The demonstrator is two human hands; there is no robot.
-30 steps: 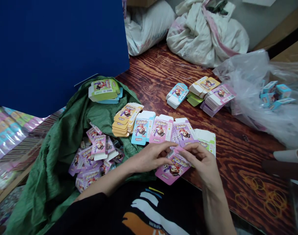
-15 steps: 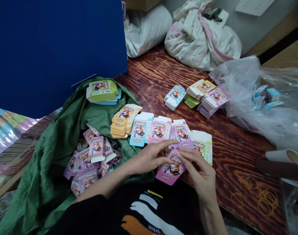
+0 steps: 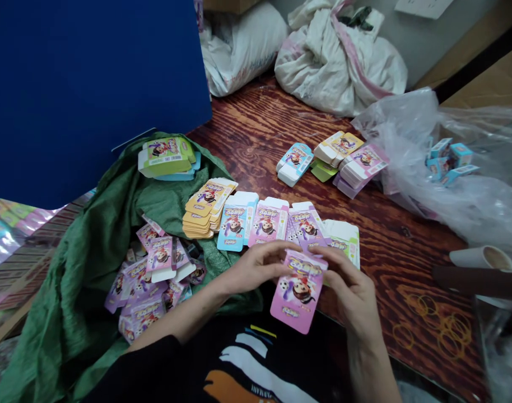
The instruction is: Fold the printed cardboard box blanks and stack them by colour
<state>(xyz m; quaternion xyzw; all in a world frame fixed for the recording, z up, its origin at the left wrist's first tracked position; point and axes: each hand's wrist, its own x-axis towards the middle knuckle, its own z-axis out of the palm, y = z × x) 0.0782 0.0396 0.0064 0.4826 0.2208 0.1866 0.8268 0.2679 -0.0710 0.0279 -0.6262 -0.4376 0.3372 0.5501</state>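
Note:
A pink printed card box is held between both hands in front of my chest, its printed face towards me. My left hand grips its left upper edge. Fingers of my right hand close on its upper right side. Just beyond the hands, a row of flat boxes lies on the table: a blue one, a pink one, a purple one and a green one, partly hidden by my right hand. Left of the row is a stack of yellow boxes.
Green cloth holds a heap of pink and purple boxes and a green stack. More box stacks lie farther back. At right are a plastic bag, a cardboard tube and rubber bands.
The pink box has tipped so its front faces me more fully, and its lower end sits slightly lower. My right hand has shifted a little along its side.

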